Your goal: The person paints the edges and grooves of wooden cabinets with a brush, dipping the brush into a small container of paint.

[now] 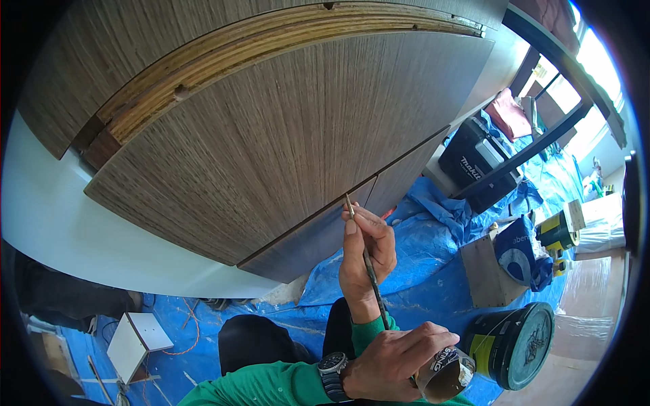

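Observation:
My right hand (369,247) pinches a thin, fine-tipped paintbrush (371,274) with a long dark handle. The brush tip meets the dark gap along the lower edge of a large brown wood-grain panel (284,128). Below that gap runs a narrower strip of similar wood-grain board (311,247). Lower down, my left hand (399,362), a watch on its wrist, is closed around a small cup-like container (443,382). Its outside is dark and printed, its inside is brownish, and a whitish smear sits near its rim. What lies deeper in it I cannot make out.
Blue plastic sheeting (413,271) covers the floor. To the right stand a lidded dark bucket (528,345), a wooden box (487,274), a blue bag (518,250) and a black cooler box (474,162). A dark frame bar (542,139) crosses the upper right. Someone's dark-clothed leg (74,294) is at left.

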